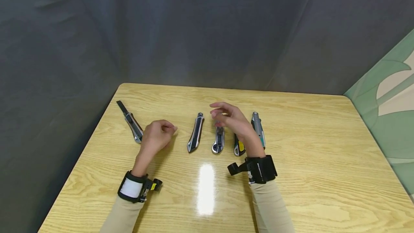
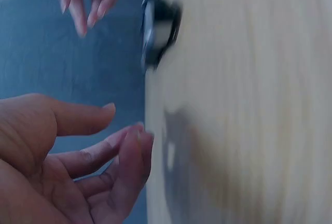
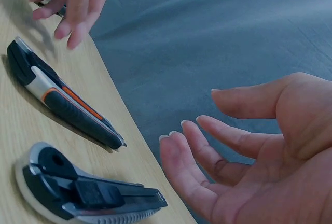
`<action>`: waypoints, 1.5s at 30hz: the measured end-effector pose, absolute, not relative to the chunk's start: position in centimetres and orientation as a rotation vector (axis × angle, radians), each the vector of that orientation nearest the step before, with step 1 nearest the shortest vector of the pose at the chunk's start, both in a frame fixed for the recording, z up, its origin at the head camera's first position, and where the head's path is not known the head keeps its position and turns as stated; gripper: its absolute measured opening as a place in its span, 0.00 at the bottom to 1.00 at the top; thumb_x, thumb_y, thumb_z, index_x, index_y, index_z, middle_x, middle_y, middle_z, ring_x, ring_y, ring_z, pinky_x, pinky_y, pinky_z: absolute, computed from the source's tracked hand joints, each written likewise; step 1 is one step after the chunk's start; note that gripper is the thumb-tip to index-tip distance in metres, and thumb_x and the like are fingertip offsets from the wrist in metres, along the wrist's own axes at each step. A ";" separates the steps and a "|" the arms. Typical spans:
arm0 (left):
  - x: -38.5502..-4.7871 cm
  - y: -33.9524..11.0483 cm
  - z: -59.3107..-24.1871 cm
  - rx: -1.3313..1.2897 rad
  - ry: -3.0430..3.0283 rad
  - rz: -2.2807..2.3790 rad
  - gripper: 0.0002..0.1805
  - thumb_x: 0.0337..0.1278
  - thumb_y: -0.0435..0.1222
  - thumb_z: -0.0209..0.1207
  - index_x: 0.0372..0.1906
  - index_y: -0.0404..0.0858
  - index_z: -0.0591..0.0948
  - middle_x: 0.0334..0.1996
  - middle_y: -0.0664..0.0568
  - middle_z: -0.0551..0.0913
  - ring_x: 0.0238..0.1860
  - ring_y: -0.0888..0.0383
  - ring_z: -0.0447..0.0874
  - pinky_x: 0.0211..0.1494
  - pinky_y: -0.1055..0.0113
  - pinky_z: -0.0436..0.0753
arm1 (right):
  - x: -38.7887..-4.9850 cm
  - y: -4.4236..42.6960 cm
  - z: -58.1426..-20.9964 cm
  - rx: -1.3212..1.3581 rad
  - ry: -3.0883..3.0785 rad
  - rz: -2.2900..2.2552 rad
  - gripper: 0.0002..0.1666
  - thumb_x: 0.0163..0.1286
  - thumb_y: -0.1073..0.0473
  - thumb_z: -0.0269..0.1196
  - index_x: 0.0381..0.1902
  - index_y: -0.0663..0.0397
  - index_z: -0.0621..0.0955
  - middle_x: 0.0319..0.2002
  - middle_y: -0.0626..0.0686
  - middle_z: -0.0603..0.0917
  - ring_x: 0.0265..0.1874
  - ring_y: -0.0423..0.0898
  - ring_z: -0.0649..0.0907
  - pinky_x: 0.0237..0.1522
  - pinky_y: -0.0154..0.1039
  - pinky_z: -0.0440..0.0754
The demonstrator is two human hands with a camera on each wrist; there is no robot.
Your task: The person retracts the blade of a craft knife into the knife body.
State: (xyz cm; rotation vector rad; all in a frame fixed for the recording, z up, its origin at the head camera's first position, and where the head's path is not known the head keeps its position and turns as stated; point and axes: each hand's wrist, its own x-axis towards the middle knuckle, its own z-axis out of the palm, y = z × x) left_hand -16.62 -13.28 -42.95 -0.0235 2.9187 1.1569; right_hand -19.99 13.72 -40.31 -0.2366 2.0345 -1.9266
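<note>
Several utility knives lie in a spread row on the wooden table. The leftmost utility knife has its dark blade extended. My left hand hovers just right of it, fingers loosely bent, holding nothing; in the left wrist view the thumb is apart from the fingers. A utility knife with orange trim lies between the hands. My right hand is above a silver utility knife, partly hiding it, with its fingers relaxed and nothing in them. A yellow-marked utility knife is partly covered by the right hand and wrist.
A grey and teal utility knife lies right of the right hand. Dark cloth hangs behind the table. Green patterned fabric is at the far right. Black camera straps circle both wrists.
</note>
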 end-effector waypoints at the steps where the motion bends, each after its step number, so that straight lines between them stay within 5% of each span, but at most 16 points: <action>1: -16.6 -13.8 -42.8 -0.036 2.963 1.125 0.09 0.60 0.43 0.61 0.37 0.43 0.85 0.29 0.49 0.86 0.21 0.57 0.79 0.23 0.67 0.74 | -20.0 13.6 -40.4 -0.238 2.036 -1.920 0.25 0.70 0.62 0.57 0.65 0.54 0.70 0.56 0.64 0.73 0.57 0.64 0.73 0.56 0.58 0.78; 9: -16.4 -18.0 -42.4 -0.277 3.190 0.987 0.15 0.61 0.45 0.60 0.40 0.37 0.84 0.29 0.45 0.83 0.22 0.52 0.76 0.19 0.67 0.70 | -20.3 12.8 -40.7 -0.239 2.056 -1.895 0.24 0.70 0.62 0.57 0.64 0.55 0.71 0.55 0.63 0.74 0.55 0.64 0.74 0.55 0.60 0.77; 14: -16.4 -19.8 -42.8 -0.475 3.240 0.892 0.28 0.60 0.48 0.59 0.54 0.27 0.76 0.38 0.34 0.77 0.31 0.41 0.77 0.19 0.59 0.72 | -20.7 12.0 -40.7 -0.250 2.055 -1.887 0.23 0.69 0.61 0.59 0.62 0.53 0.73 0.55 0.63 0.74 0.56 0.62 0.75 0.55 0.58 0.78; 18: -16.5 -20.3 -43.3 -0.605 3.177 0.824 0.37 0.57 0.51 0.61 0.56 0.23 0.69 0.43 0.29 0.72 0.35 0.36 0.76 0.20 0.55 0.73 | -20.8 11.4 -40.6 -0.256 2.058 -1.856 0.20 0.69 0.60 0.59 0.59 0.46 0.75 0.53 0.61 0.75 0.56 0.62 0.75 0.56 0.58 0.78; 27: -17.1 -20.2 -44.1 -0.576 3.026 0.739 0.49 0.53 0.58 0.61 0.59 0.16 0.63 0.44 0.25 0.68 0.31 0.39 0.75 0.18 0.59 0.71 | -20.9 10.2 -41.0 -0.274 2.054 -1.856 0.22 0.70 0.64 0.57 0.60 0.47 0.74 0.54 0.62 0.77 0.55 0.61 0.77 0.54 0.59 0.79; 36: -17.5 -20.7 -44.3 -0.561 3.027 0.810 0.30 0.54 0.47 0.62 0.41 0.19 0.73 0.35 0.30 0.72 0.31 0.38 0.74 0.21 0.58 0.72 | -20.9 8.9 -41.1 -0.319 2.034 -1.844 0.21 0.70 0.62 0.57 0.60 0.45 0.74 0.55 0.65 0.76 0.54 0.61 0.77 0.53 0.53 0.81; 41: -17.4 -21.3 -44.3 -0.493 3.098 0.881 0.17 0.52 0.41 0.60 0.20 0.30 0.76 0.15 0.43 0.75 0.14 0.49 0.72 0.13 0.64 0.69 | -20.8 8.9 -40.9 -0.303 2.028 -1.853 0.21 0.70 0.63 0.57 0.60 0.45 0.75 0.54 0.64 0.76 0.55 0.62 0.76 0.53 0.55 0.81; 45: -17.3 -21.6 -44.0 -0.468 3.072 0.943 0.17 0.52 0.40 0.59 0.16 0.33 0.77 0.08 0.49 0.72 0.10 0.53 0.68 0.11 0.66 0.66 | -20.8 8.8 -41.0 -0.295 2.020 -1.857 0.21 0.70 0.63 0.57 0.59 0.45 0.75 0.54 0.64 0.76 0.55 0.62 0.76 0.53 0.55 0.81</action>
